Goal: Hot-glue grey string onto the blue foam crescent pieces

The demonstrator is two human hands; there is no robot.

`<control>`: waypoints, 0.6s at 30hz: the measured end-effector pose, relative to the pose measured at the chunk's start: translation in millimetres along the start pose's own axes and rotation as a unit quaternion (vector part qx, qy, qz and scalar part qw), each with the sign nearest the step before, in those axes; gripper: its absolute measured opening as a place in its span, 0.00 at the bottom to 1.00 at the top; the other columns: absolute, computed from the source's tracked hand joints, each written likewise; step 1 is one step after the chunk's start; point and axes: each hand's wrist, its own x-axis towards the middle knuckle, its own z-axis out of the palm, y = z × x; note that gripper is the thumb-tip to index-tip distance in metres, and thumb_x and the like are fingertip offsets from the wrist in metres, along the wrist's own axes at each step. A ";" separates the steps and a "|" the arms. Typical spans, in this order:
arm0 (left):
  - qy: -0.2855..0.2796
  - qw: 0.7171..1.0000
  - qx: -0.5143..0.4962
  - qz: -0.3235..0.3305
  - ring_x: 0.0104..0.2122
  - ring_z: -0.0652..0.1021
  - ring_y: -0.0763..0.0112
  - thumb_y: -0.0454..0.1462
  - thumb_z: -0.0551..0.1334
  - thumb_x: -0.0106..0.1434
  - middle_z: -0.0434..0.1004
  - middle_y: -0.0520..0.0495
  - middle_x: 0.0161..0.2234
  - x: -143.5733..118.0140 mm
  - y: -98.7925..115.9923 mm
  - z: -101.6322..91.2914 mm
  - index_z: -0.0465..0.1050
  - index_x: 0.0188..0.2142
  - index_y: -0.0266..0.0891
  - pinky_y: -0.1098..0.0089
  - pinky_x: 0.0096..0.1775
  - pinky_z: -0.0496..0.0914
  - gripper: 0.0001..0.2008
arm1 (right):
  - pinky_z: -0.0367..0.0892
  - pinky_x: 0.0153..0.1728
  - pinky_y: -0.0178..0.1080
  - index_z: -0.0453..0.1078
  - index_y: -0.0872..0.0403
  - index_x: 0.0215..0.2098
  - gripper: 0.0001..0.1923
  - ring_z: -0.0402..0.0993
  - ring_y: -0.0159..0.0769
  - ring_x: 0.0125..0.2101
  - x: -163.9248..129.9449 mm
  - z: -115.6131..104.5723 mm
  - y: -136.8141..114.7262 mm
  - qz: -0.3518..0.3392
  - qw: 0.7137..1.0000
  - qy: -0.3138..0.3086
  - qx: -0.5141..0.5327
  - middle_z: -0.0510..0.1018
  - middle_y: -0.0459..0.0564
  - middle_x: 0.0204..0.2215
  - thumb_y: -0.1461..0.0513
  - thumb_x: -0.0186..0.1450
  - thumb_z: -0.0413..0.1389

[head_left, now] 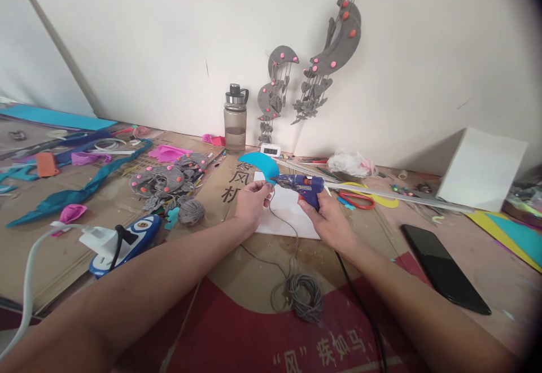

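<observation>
Between the thumb and fingers of my left hand (253, 202) is the tip of a blue crescent (261, 163), which looks like foam or paper. A grey cord (283, 219) runs down from those fingertips to a loose coil (305, 298) on the cardboard. My right hand (329, 220) is wrapped round the handle of a blue hot glue gun (311, 188). Its nozzle points left and meets, or nearly meets, the crescent's tip; I cannot tell which. A long clear glue stick (398, 197) sticks out of its back. White paper (282, 227) lies under both hands.
Left are a power strip (141, 231), a grey yarn ball (191, 210) and grey crescent ornaments (163, 180). A bottle (235, 122) stands by the wall, where more crescents (349, 37) hang. Red-handled scissors (358, 200) and a phone (442, 266) lie right. The gun's black cable (359, 299) trails forward.
</observation>
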 end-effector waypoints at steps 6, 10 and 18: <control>-0.012 1.000 0.014 0.016 0.16 0.62 0.82 0.38 0.67 0.49 0.67 0.52 0.20 0.4 -2.0 -0.7 0.68 0.22 0.35 0.74 0.20 0.54 0.10 | 0.66 0.40 0.43 0.64 0.56 0.49 0.16 0.73 0.44 0.39 0.7 0.3 0.0 0.017 0.999 -0.016 -0.031 0.77 0.56 0.40 0.56 0.66 0.48; -0.011 1.000 0.021 0.016 0.15 0.62 0.82 0.37 0.66 0.50 0.65 0.54 0.17 0.4 -2.4 -0.2 0.68 0.22 0.35 0.74 0.20 0.53 0.09 | 0.66 0.41 0.43 0.63 0.56 0.49 0.16 0.72 0.44 0.40 0.3 1.9 0.3 0.014 0.999 -0.020 -0.041 0.77 0.56 0.40 0.56 0.66 0.48; -0.011 0.999 0.033 0.026 0.16 0.63 0.82 0.38 0.66 0.50 0.68 0.52 0.19 3.4 -8.3 -2.5 0.70 0.22 0.35 0.74 0.22 0.55 0.09 | 0.65 0.39 0.44 0.64 0.56 0.44 0.16 0.72 0.46 0.38 -1.3 3.0 0.1 0.040 0.996 -0.038 -0.076 0.77 0.58 0.37 0.54 0.67 0.45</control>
